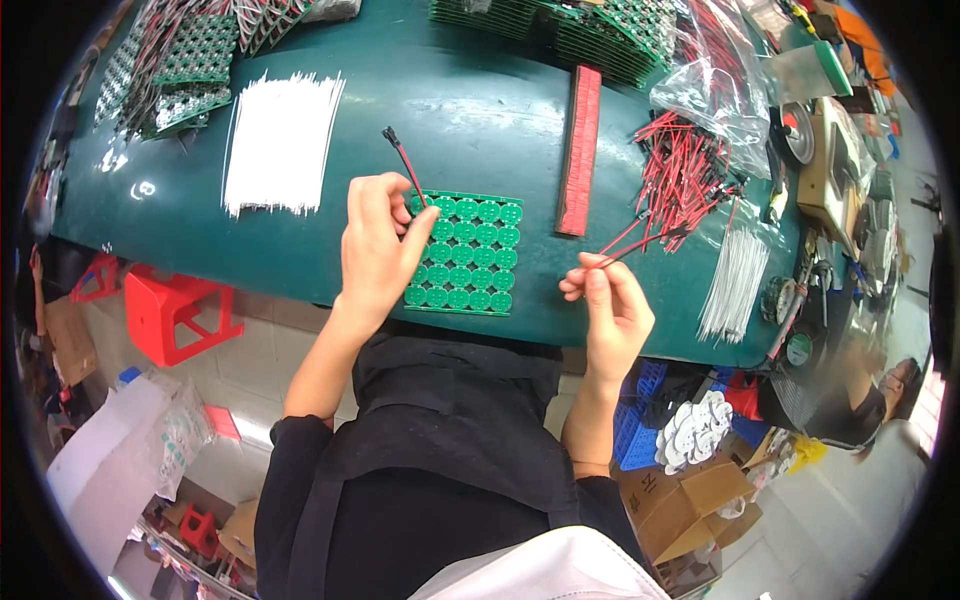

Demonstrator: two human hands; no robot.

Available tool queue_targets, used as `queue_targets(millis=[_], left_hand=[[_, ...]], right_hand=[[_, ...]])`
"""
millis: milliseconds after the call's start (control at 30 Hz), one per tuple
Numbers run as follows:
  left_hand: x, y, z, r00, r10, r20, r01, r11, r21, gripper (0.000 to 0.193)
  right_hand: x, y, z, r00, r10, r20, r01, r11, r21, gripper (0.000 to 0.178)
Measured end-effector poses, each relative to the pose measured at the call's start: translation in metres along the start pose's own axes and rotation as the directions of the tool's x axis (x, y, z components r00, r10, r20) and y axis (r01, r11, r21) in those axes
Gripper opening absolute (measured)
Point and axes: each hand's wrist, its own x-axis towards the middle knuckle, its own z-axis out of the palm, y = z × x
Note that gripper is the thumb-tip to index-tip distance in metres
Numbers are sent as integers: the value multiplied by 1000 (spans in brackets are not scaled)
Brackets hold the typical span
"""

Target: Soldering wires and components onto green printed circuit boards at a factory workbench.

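Observation:
A green circuit board panel (462,254) of round sections lies at the table's near edge. Over its upper left corner my left hand (380,225) pinches a short red and black wire lead (404,160), whose dark connector points up and away. Off the panel's right side, my right hand (610,295) has thumb and fingers closed on more red and black wire leads (632,244). They stretch toward a loose pile of the same leads (683,165) on the right. Whether the left lead's lower end touches the panel is hidden by my fingertips.
A red bar (578,150) lies beyond the panel. White wires (283,143) lie in a stack on the left, with another white bundle (735,283) at right. Stacked boards (615,40) and wired boards (196,50) fill the far side. A red stool (175,315) stands below left.

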Motion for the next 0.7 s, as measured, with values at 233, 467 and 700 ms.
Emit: queue_targets(millis=[233,467,700], left_hand=[[-26,30,-4,923,140,359,73,851,-520,27],[-28,21,-7,956,30,291,138,830,-540,12],[-7,5,1,998,-29,64,45,961,-273,12]], right_hand=[[3,-1,46,777,-469,420,629,548,-551,25],[9,3,61,694,-532,485,712,407,-573,25],[28,-5,-5,956,-293,10,52,133,-990,38]])
